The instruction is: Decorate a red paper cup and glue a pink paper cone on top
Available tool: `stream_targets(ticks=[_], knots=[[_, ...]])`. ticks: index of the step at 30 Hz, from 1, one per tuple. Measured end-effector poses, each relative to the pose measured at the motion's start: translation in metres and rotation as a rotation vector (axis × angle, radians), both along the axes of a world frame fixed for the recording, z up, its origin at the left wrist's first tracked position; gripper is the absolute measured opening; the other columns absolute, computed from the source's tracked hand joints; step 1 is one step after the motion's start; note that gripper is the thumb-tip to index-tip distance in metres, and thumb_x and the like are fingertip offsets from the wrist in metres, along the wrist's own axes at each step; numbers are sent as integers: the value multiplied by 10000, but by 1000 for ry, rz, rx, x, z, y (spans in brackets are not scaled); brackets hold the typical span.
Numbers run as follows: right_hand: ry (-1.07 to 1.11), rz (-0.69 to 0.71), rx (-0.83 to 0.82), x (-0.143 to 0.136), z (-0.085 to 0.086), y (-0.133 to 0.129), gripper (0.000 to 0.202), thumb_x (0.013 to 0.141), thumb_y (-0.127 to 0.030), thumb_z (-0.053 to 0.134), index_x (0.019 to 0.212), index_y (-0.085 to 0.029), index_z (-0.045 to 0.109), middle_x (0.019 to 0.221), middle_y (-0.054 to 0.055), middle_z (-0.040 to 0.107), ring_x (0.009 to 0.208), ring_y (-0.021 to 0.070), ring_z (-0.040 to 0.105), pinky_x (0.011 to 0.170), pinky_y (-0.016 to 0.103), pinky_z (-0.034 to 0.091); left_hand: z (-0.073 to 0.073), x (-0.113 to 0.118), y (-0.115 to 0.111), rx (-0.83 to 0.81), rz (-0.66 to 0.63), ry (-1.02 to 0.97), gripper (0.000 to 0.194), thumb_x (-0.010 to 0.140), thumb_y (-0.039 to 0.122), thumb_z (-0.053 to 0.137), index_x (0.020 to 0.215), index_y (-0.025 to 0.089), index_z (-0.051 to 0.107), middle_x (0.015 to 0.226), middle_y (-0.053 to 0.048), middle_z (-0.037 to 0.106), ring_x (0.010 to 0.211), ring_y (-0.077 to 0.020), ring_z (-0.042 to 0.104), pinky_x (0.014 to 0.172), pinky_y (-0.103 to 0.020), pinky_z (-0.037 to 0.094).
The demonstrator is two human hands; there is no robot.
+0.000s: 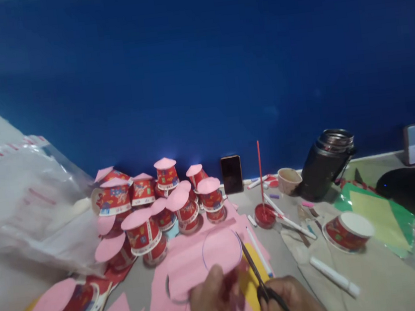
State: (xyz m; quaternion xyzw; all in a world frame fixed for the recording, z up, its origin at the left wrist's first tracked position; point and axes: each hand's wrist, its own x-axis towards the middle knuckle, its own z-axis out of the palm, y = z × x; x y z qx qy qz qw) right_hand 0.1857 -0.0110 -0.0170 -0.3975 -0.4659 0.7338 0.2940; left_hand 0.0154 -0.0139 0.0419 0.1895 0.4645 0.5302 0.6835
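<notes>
Pink paper (192, 267) bearing a drawn blue circle (222, 249) is pinched in the left hand (211, 300) at near centre, while the right hand (289, 298) grips dark-handled scissors (255, 270), their blades just right of the sheet. Red cups (142, 238) with pink tops cluster farther off, left; a white marker (335, 277) lies near right.

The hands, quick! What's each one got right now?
Left hand: closed, holding pink paper with a circle drawn on it.
Right hand: closed around the handles of the scissors.
</notes>
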Motion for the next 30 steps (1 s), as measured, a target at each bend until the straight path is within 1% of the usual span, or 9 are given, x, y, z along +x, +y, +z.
stream_targets(ticks=[1,2,3,6,11,15,20,25,30], knots=[[8,-3,-14,-1,0,-3,591,686,-729,757,600,-194,521,487,-40,470,447,62,340,458,235,226,2,4,3,22,137,-16,395,724,516,864,685,161,695,667,-98,709,721,-284,717,585,-335,548],[19,-10,-19,-1,-1,-5,603,682,-752,747,608,-192,538,465,-42,473,428,63,338,453,235,233,4,8,6,14,186,-22,417,688,506,883,610,164,656,595,-81,676,649,-255,691,546,-316,522],[26,-20,-20,-1,-2,-7,609,687,-762,741,612,-189,551,449,-44,476,415,64,339,451,235,239,7,10,10,3,222,-26,414,671,501,887,607,166,653,602,-66,683,619,-223,673,528,-292,504],[10,-18,-29,-1,-6,-7,614,726,-763,727,607,-185,559,440,-33,495,414,72,364,455,237,241,15,11,22,-1,315,-65,347,525,336,950,643,150,681,644,-39,707,567,-177,640,489,-262,481],[14,-26,-44,-1,-7,-3,655,697,-803,730,576,-183,557,425,-21,503,420,82,386,478,256,266,14,3,31,-85,277,-126,364,489,308,943,707,119,721,729,-102,773,602,-237,710,518,-302,544],[24,-26,-42,-1,-6,-1,669,672,-816,754,586,-179,571,429,-18,518,429,90,414,491,259,276,7,-1,30,-122,232,-105,309,514,234,921,732,84,761,776,-127,793,600,-218,712,547,-300,574],[20,-3,-57,-2,-5,-1,706,645,-862,745,589,-177,582,444,-15,538,424,93,418,477,255,264,4,0,27,-61,262,16,367,562,236,911,860,53,798,852,-153,806,650,-248,744,522,-296,579],[16,10,-30,-4,3,0,740,651,-903,702,569,-179,574,450,-17,525,441,93,402,489,255,267,5,2,25,-76,274,122,372,579,296,914,840,64,785,730,-131,788,587,-250,737,555,-346,633],[32,24,-31,-3,6,0,728,649,-891,713,603,-177,576,467,-17,531,442,91,401,490,253,262,5,4,26,-13,242,103,387,627,298,891,915,59,794,918,-179,818,766,-309,795,628,-372,671]])
